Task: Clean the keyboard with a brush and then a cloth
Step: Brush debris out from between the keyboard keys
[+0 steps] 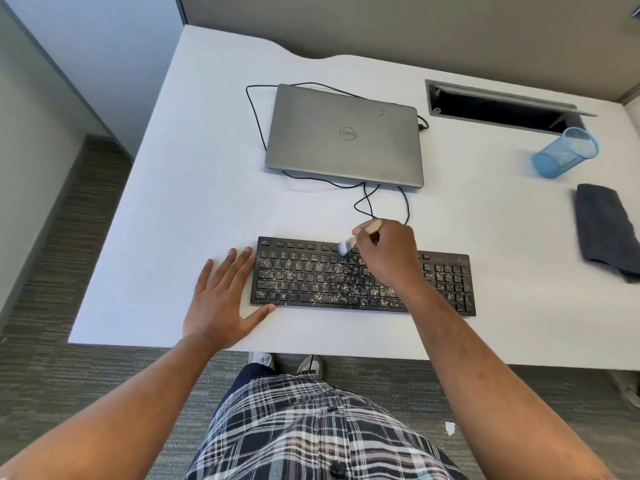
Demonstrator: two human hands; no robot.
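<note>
A black keyboard [311, 278] lies near the desk's front edge, its keys speckled with pale crumbs. My right hand [389, 254] is over its upper middle, gripping a small brush [349, 242] with a wooden handle; the pale bristles touch the top key rows. My left hand [221, 299] lies flat on the desk against the keyboard's left end, fingers spread, thumb at the front corner. A dark grey cloth [602, 226] lies folded at the right side of the desk.
A shut grey laptop [346, 136] sits behind the keyboard, with black cables [367, 199] looping around it. A blue mesh cup [564, 152] lies tipped at the right, below an open cable slot [502, 109]. The white desk [173, 202] ends just before my body.
</note>
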